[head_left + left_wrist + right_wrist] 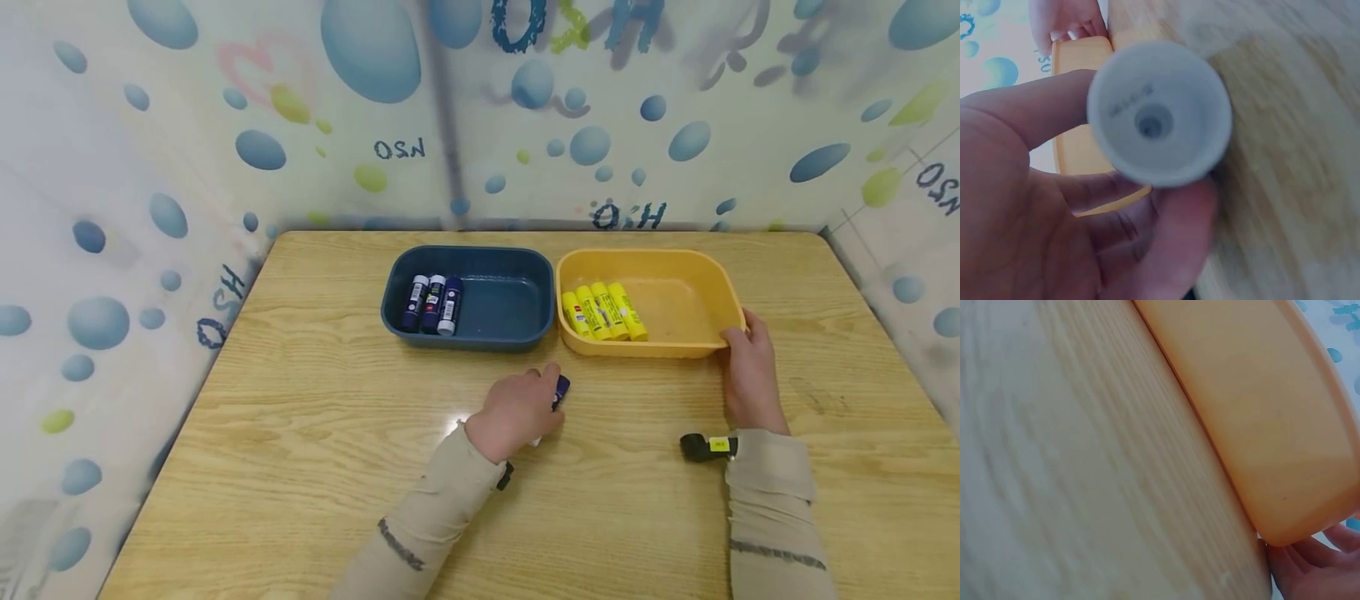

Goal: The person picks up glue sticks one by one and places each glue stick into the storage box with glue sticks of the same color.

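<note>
My left hand [516, 414] grips a dark blue glue stick [561, 390] in front of the two bins. In the left wrist view the round white end of that glue stick [1204, 119] faces the camera, with thumb and fingers around it. At the front right corner of the yellow bin [637, 349], my right hand [752, 375] pinches the rim, thumb on top. The right wrist view has fingers [1316, 553] against the outside of that corner. Several yellow glue sticks [603, 312] lie side by side in the left part of the yellow bin.
Left of the yellow bin, close beside it, stands a dark blue bin [468, 342]. Three dark blue and white glue sticks [432, 305] lie in its left part. Both stand near the back of the wooden table [300, 417], before a patterned wall [465, 117].
</note>
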A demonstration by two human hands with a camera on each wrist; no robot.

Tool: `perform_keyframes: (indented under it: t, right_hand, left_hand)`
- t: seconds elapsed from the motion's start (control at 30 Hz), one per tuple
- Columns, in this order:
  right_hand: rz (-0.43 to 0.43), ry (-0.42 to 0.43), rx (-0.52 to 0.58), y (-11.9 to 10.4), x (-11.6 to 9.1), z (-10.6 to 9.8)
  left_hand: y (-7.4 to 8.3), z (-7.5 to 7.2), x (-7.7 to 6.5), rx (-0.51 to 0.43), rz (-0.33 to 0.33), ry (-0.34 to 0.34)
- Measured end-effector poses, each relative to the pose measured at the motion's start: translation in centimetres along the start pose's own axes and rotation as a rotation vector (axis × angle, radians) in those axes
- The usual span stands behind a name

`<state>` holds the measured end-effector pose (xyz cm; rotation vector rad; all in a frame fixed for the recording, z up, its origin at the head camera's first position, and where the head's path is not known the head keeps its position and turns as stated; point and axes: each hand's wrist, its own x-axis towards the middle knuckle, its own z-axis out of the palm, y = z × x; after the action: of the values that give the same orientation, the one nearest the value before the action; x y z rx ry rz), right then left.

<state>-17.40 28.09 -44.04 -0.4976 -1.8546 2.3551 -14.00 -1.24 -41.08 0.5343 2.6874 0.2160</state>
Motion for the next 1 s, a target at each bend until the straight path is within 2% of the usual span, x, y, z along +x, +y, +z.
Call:
perform_keyframes:
  t: [0.33,0.53,0.67,0.87,1.0]
  right_hand:
    - [0.006,0.007,-0.003,0.0,-0.1,-0.1]
    - [0.015,0.005,-0.007,0.0,0.0,-0.1]
    - [0.011,0.006,-0.018,0.1,0.1,0.0]
    - [0.014,0.001,-0.025,0.2,0.1,-0.1]
    - [0.014,0.004,-0.022,0.1,0.1,-0.1]
  left_hand:
    - [0.2,0.0,-0.2,0.018,0.039,0.025]
    - [-0.2,-0.2,-0.3,-0.038,0.050,0.019]
    - [-0.6,-0.6,-0.4,-0.053,0.075,0.041]
    - [-1.0,-2.1,-1.1,-0.075,0.121,0.066]
    - [-1.3,-3.6,-1.8,-0.113,0.116,0.087]
